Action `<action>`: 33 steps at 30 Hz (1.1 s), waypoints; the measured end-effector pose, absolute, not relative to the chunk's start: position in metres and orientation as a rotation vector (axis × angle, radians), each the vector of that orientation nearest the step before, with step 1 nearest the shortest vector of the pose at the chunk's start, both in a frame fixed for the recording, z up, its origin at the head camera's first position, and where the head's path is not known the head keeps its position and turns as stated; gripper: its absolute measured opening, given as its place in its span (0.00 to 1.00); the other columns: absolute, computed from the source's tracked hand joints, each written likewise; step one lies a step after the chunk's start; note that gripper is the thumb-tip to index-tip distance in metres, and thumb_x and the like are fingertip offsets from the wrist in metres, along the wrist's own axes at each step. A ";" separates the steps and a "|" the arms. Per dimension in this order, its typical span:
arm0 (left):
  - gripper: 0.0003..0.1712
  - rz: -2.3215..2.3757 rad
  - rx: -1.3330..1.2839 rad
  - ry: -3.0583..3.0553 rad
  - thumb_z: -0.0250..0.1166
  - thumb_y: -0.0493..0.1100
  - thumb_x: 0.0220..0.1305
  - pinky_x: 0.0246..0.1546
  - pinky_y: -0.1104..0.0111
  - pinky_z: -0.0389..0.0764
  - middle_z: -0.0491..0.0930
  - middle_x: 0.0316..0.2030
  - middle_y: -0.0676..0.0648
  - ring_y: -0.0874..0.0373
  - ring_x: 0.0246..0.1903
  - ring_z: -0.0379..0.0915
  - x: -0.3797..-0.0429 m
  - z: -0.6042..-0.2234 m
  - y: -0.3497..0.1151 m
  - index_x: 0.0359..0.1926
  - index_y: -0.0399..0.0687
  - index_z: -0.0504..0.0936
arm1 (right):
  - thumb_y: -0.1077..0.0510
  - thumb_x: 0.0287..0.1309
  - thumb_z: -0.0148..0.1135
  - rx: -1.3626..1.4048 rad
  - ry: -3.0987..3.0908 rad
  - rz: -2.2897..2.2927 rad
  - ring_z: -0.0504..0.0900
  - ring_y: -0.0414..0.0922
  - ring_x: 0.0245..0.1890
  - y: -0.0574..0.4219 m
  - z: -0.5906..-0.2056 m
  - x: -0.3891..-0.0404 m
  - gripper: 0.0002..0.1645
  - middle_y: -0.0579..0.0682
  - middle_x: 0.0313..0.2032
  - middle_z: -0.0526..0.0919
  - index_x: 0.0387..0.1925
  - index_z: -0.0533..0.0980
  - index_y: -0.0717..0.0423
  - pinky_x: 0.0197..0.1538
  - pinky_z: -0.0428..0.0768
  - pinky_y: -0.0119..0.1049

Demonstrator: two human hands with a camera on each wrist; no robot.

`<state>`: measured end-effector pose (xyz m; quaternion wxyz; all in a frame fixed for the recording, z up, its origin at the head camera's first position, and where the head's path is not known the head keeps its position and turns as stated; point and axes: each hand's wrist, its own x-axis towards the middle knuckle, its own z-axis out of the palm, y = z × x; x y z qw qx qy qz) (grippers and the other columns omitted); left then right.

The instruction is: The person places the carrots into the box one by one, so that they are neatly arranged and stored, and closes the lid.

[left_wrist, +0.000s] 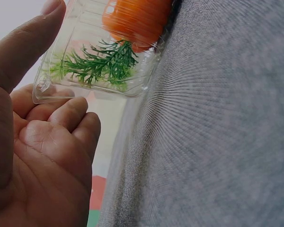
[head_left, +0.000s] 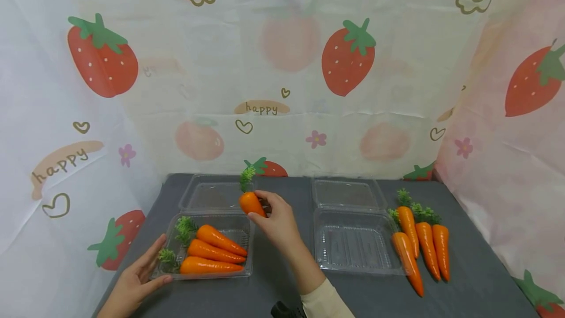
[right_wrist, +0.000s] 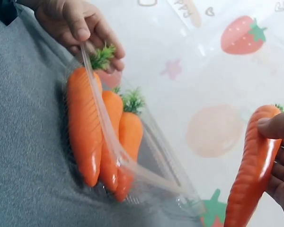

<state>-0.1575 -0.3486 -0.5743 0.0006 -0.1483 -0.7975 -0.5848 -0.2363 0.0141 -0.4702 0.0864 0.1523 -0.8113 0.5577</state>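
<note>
One imitation carrot [head_left: 249, 203], glossy and orange, is pinched in my right hand [head_left: 281, 220], thumb opposing the other fingers across its thick body, up near the 1 o'clock corner of the left clamshell box [head_left: 240, 233], its leafy tuft toward 12. Going by the shine, I'd expect it to be light, stiff and rather slick, so the broad end just below the greens seems the place to hold; the taper could slide away, and the tuft looks too bendy. My left hand [head_left: 140, 275], fingers fairly straight, touches that box around 8 o'clock; such thin plastic would probably flex if squeezed. Inside lie three more carrots [head_left: 214, 251], tips toward 3 and 4, their greens crowding the 9 o'clock wall. The box's lid [head_left: 214, 195] lies open at 12. Off at 3 o'clock is the right clamshell box [head_left: 353, 249], also opened, and past it four carrots [head_left: 427, 249] on the grey surface [head_left: 472, 259], one so close to that box that I cannot tell whether they touch.
</note>
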 end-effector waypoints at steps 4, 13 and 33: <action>0.51 -1.834 -0.458 -2.511 0.68 0.34 0.68 0.60 0.90 0.63 0.43 0.81 0.37 0.87 0.70 0.49 -0.157 -0.573 -0.348 0.83 0.49 0.48 | 0.58 0.60 0.75 0.500 -2.412 1.680 0.83 0.45 0.50 0.008 -0.465 -0.236 0.31 0.49 0.55 0.83 0.64 0.78 0.53 0.54 0.85 0.38; 0.51 -1.834 -0.444 -2.521 0.68 0.34 0.68 0.60 0.91 0.63 0.43 0.81 0.37 0.89 0.69 0.49 -0.157 -0.571 -0.348 0.83 0.50 0.48 | 0.57 0.61 0.74 0.587 -2.445 1.700 0.84 0.41 0.49 -0.009 -0.462 -0.234 0.31 0.46 0.55 0.82 0.65 0.76 0.50 0.53 0.85 0.32; 0.51 -1.865 -0.471 -2.501 0.67 0.32 0.68 0.61 0.90 0.63 0.43 0.81 0.38 0.87 0.70 0.49 -0.157 -0.572 -0.349 0.83 0.50 0.47 | 0.57 0.63 0.72 0.738 -2.483 1.755 0.82 0.34 0.49 -0.046 -0.480 -0.223 0.30 0.42 0.56 0.81 0.66 0.75 0.47 0.54 0.83 0.27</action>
